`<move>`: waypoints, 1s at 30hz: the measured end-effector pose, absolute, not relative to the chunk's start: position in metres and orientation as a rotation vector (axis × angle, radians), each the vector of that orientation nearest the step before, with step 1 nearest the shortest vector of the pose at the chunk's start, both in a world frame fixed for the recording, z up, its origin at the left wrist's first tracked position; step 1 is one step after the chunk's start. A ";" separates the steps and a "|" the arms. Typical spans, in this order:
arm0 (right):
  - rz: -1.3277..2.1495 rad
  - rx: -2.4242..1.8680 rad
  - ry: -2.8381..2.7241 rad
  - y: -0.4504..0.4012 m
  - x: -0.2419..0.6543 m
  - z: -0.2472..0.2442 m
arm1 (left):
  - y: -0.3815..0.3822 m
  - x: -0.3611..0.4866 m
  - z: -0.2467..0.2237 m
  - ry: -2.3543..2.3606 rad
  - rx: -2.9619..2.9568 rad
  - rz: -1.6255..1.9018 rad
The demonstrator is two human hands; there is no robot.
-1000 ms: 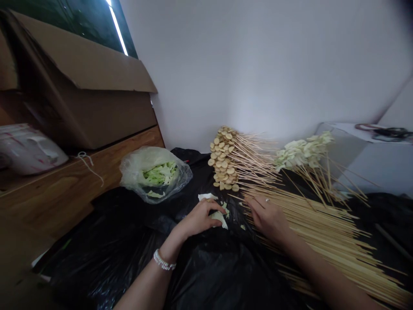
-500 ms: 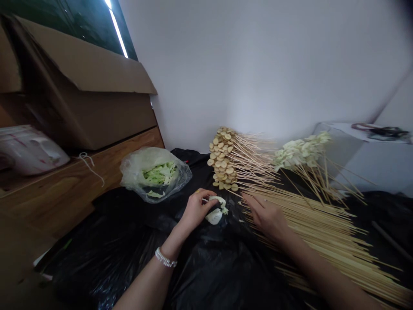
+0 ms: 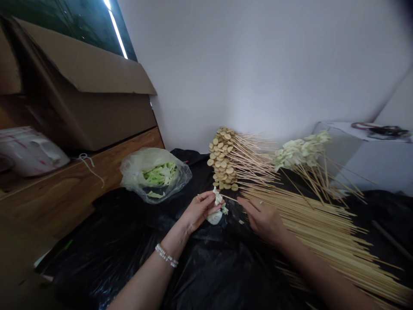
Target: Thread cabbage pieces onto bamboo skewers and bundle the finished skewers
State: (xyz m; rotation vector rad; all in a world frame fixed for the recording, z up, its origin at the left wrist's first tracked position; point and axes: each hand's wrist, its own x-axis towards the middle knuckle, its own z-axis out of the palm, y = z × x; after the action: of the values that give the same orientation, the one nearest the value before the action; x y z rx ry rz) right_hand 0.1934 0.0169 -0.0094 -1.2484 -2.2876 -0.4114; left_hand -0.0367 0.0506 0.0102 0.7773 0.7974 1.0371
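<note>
Whitish-green crinkled leaf point(image 3: 217, 197) now sits pinched between the thumb and fingers of the left hand point(image 3: 201, 209), raised from the black plastic sheet point(image 3: 222, 267) it was being gathered from half a second ago. Opposite, the right hand point(image 3: 265, 219) is closed on a thin pale wooden stick point(image 3: 230, 199), its tip now at the leaf; spearing seems under way, though I cannot tell whether it has pierced. Just below lies another flat pale leaf point(image 3: 214, 217); rightward, long loose wooden sticks point(image 3: 325, 232).

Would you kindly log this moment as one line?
left hand: holding leaf piece; right hand: holding skewer; skewer tip: at leaf piece; piercing: unclear
</note>
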 end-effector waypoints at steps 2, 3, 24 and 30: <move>-0.433 -1.245 -2.307 0.017 0.193 -0.011 | 0.051 -0.036 0.010 0.791 0.784 1.040; -0.442 -1.246 -2.311 0.017 0.193 -0.011 | 0.051 -0.036 0.010 0.785 0.790 1.045; -0.711 -1.070 -2.256 0.018 0.190 -0.022 | 0.048 -0.027 0.005 0.997 1.034 1.166; -0.598 -1.143 -2.270 0.020 0.188 -0.024 | 0.046 -0.026 0.006 0.934 1.012 1.179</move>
State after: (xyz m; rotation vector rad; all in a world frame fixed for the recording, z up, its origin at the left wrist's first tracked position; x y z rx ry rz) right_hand 0.1881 0.0203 -0.0240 -1.1431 -2.2698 -0.5976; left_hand -0.0256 0.0463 0.0060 1.0116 0.9339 1.1793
